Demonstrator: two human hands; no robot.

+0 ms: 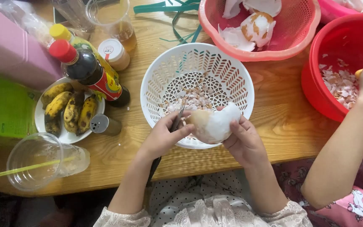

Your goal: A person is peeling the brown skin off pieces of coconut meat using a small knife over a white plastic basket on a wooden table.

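Observation:
My right hand (243, 141) grips a pale, partly peeled round fruit (215, 122) over the near rim of a white slotted colander (237, 80). My left hand (164, 135) is closed on a thin dark-handled knife (176, 121), its blade touching the fruit's left side. Small peel scraps (192, 98) lie in the bottom of the colander.
A pink basket (307, 31) with peelings stands at the back. Another person's arm (341, 155) reaches into a red bucket (316, 84) on the right. On the left are sauce bottles (90, 71), a plate of bananas (66, 111), a shaker (105, 124) and a plastic cup with a straw (43, 162).

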